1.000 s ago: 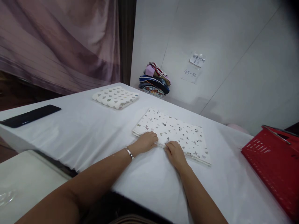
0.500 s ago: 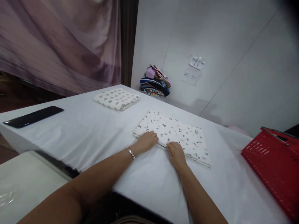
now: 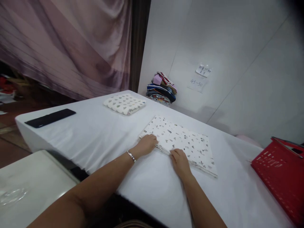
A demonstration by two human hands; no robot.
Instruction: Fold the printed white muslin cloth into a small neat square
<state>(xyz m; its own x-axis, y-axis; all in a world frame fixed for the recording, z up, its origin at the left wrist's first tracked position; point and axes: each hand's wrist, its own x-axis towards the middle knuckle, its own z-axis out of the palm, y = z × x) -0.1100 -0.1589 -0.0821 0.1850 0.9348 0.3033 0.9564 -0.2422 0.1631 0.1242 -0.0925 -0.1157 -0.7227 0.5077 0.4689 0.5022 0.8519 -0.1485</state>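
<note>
A folded white cloth with a small grey print lies flat on the white-covered table in front of me. My left hand, with a silver bracelet at the wrist, grips its near edge left of the middle, fingers closed over the layers. Further right along the same edge, my right hand pinches the layers between thumb and fingers. Both fingertips are partly hidden. A second folded cloth, cream with grey-green shapes, rests farther back on the left, apart from both hands.
A flat black slab lies at the table's left end. On the right stands a red basket. Several folded fabrics are stacked by the wall, near handwritten notes. A pale surface sits lower left.
The view has shifted slightly, so the scene sits a little lower and to the right. My left hand has slid slightly leftward along the cloth's edge, widening the gap between the hands.
</note>
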